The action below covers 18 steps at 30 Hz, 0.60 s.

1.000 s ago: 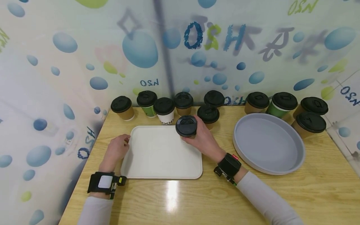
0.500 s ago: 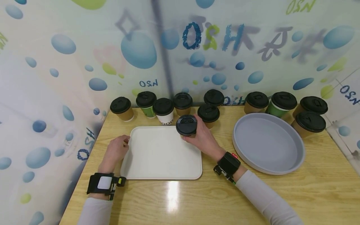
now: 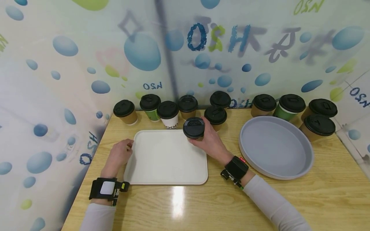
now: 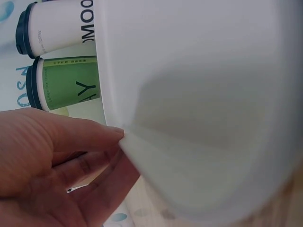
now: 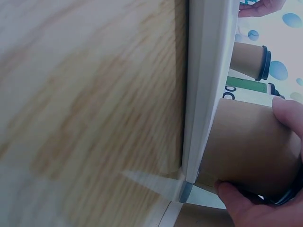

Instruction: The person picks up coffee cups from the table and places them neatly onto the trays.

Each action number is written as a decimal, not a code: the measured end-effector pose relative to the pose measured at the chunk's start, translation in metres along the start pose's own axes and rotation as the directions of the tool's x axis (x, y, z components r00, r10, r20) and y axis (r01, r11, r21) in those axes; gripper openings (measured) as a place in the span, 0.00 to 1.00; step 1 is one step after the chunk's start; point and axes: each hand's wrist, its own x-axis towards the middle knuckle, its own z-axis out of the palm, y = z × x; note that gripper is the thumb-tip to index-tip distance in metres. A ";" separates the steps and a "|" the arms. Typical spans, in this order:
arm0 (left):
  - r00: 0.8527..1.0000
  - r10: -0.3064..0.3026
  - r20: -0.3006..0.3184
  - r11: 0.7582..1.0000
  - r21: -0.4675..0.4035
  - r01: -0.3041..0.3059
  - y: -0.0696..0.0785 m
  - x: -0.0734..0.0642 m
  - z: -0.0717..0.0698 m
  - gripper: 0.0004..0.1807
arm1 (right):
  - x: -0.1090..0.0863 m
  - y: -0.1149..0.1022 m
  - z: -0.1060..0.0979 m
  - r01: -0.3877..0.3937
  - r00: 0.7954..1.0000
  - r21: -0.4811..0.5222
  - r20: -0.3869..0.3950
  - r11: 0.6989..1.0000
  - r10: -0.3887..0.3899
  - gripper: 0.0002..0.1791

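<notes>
My right hand (image 3: 212, 141) grips a brown paper coffee cup (image 5: 255, 146) with a black lid (image 3: 193, 127), at the back right corner of a white rectangular tray (image 3: 166, 160). In the head view the lid and hand hide most of this cup. Whether its base touches the tray I cannot tell. At the tray's left edge, my left hand (image 3: 119, 155) pinches the rim, thumb (image 4: 102, 133) on top and fingers lower down. Just behind the held cup stands another brown lidded cup (image 3: 216, 116). A white cup (image 3: 169, 114) is close behind the tray.
Along the wall stand more lidded cups: a brown one (image 3: 125, 111), a green one (image 3: 150, 107), and brown ones (image 3: 188, 107) further right. A round grey tray (image 3: 276, 147) lies on the right of the wooden table (image 3: 231, 205), with several cups behind it, including a green one (image 3: 289, 107).
The right hand and its cup have shifted slightly to the right, and the brown cup behind them has moved a little right too. The left hand stays at the tray's edge.
</notes>
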 end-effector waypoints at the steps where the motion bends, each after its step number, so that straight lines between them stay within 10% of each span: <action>1: 1.000 -0.002 0.001 1.000 0.000 0.002 0.000 0.000 0.000 0.20 | 0.000 0.000 0.000 0.000 1.000 0.002 -0.001 1.000 0.000 0.60; 18: 1.000 0.006 0.006 1.000 -0.007 -0.006 0.000 0.000 0.000 0.20 | -0.008 0.000 -0.006 -0.014 1.000 0.011 0.000 1.000 0.014 0.64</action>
